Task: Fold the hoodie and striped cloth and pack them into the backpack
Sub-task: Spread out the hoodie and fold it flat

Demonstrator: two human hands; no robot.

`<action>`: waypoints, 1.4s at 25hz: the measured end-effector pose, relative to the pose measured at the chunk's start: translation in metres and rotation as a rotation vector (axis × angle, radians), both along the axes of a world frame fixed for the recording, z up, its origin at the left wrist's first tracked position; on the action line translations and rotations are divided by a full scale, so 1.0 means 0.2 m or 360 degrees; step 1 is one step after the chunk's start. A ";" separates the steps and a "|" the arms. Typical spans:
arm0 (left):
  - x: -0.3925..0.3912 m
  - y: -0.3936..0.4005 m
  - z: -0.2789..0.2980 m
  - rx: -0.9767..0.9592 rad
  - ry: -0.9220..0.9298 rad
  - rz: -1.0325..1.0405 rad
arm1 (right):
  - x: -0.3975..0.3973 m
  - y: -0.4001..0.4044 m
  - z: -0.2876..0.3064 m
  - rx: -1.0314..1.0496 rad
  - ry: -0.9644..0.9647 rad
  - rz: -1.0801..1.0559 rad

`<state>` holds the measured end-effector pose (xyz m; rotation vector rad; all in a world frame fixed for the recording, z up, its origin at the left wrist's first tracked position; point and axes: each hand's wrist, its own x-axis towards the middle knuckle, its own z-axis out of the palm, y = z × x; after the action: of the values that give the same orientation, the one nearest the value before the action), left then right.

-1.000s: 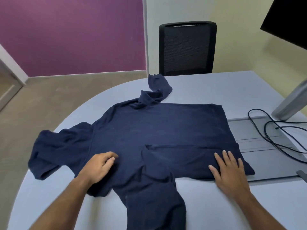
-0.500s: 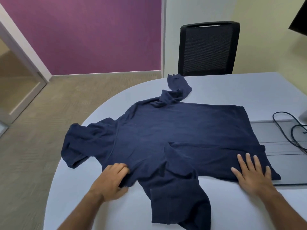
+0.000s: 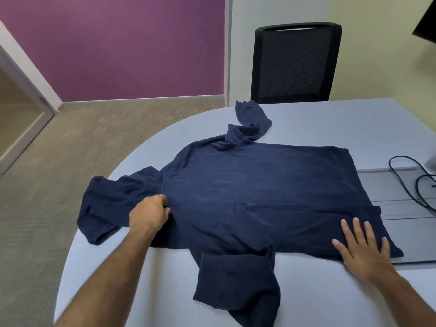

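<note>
A navy hoodie (image 3: 259, 185) lies spread flat on the pale blue-grey table (image 3: 330, 123), hood pointing left and hem to the right. One sleeve is bunched at the far side. The other sleeve (image 3: 236, 284) is folded over near the table's front edge. My left hand (image 3: 149, 213) rests where the hood meets the body, fingers curled into the cloth. My right hand (image 3: 363, 249) lies flat on the near hem corner, fingers spread. No striped cloth or backpack is in view.
A black mesh chair (image 3: 295, 64) stands behind the table's far edge. Black cables (image 3: 415, 185) loop over a grey inset panel (image 3: 401, 208) at the right. The table's rounded left edge drops to carpeted floor, and the hood hangs slightly over it.
My left hand has moved from the hoodie's near shoulder edge up to the hood seam. My right hand stays pressed on the hem corner. The view has shifted slightly.
</note>
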<state>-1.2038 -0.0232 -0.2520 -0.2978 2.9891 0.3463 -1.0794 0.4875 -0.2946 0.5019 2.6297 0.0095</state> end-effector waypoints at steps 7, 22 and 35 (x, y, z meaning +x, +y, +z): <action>0.08 -0.19 -0.08 0.0530 -0.0349 -0.0153 | 0.00 -0.01 -0.02 -0.0018 0.0030 -0.0028; 0.20 -0.11 -0.11 0.0213 0.0192 0.0133 | -0.05 -0.02 0.01 0.0089 -0.0043 -0.0122; 0.53 0.29 -0.11 0.0470 -0.0369 -0.0806 | 0.06 -1.08 0.19 -0.1066 0.0689 0.0819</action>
<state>-1.0978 0.0344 -0.2735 0.4109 2.6098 0.6287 -1.0681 0.2717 -0.2562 -0.4470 2.8531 -0.8642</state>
